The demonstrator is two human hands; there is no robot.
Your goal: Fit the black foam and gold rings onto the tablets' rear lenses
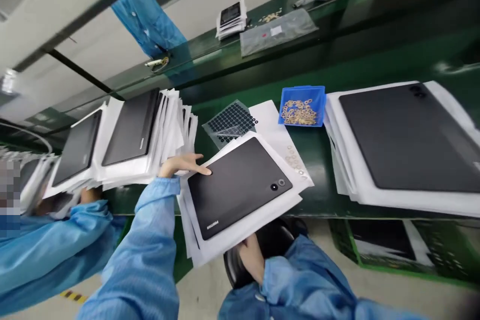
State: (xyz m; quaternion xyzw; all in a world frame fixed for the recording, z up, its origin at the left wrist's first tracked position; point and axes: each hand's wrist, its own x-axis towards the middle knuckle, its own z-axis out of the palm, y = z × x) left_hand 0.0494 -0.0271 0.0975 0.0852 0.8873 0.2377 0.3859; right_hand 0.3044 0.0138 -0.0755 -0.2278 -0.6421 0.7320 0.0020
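Note:
A dark grey tablet [240, 185] lies back side up on white sheets [240, 233], at a slant over the front of the green bench. Its two round camera rings are on the right, its lettering at the lower left. My left hand [183, 164] is at its upper-left edge, thumb pressed on the tablet's back and index finger stretched out; the other fingers are partly hidden. From below, my right hand [252, 257] grips the near edge of the tablet and sheets, its fingertips hidden underneath. Black rings on a clear sheet [232, 122] lie just behind the tablet.
A blue tray [303, 106] of small tan rings stands behind the tablet. Stacks of tablets with paper flank me: one on the left [131, 127], another on the right [408, 135]. A co-worker's sleeve [56, 250] is at far left. A green crate [397, 245] sits below the bench.

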